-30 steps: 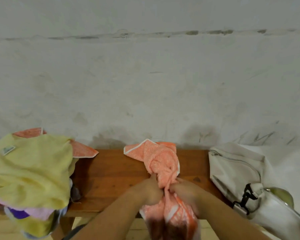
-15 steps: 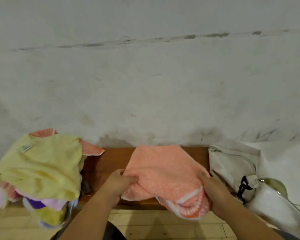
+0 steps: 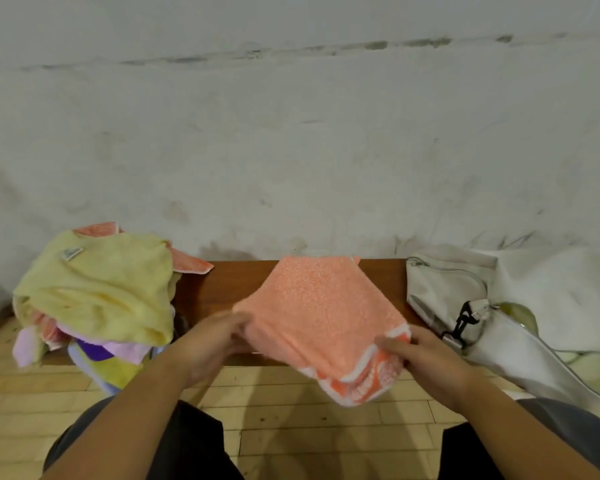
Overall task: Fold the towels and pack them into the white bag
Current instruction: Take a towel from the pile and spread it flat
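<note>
Orange terry: the orange towel (image 3: 319, 313) is lying skewed across the wooden bench (image 3: 229, 282). Its far edge is reaching toward the wall (image 3: 291, 150), and its near corner, with a white-banded border, is hanging off the front lip over the plank floor (image 3: 291, 427). That corner is showing doubled layers, so I am reading the towel as part-folded, not finished.

You are working it from both sides. Your right hand (image 3: 426, 362) is pinching the white-banded corner, fingers (image 3: 390, 341) curled onto the cloth, thumb hidden. Your left hand (image 3: 212, 341) is meeting the towel's left edge. It is motion-blurred, so I cannot tell whether those fingers are clamping the cloth or only touching it.

Why this hold, as I am judging it: a hand on each side is holding the layers aligned and the cloth taut, and the bench is serving as a flat bed for the crease. The towel's bulk is sitting ahead of and between your fingers, with only its two side edges in contact with them.

Placement is looking deliberate. The white bag (image 3: 447, 296) is slumping on the bench just right of the towel, close to your right hand. Something pale yellow is showing inside it, too unclear to name. The pile of unfolded towels (image 3: 97, 289), yellow on top, is waiting at the left end, apart from the working patch. Feed from the left, pack to the right.
</note>
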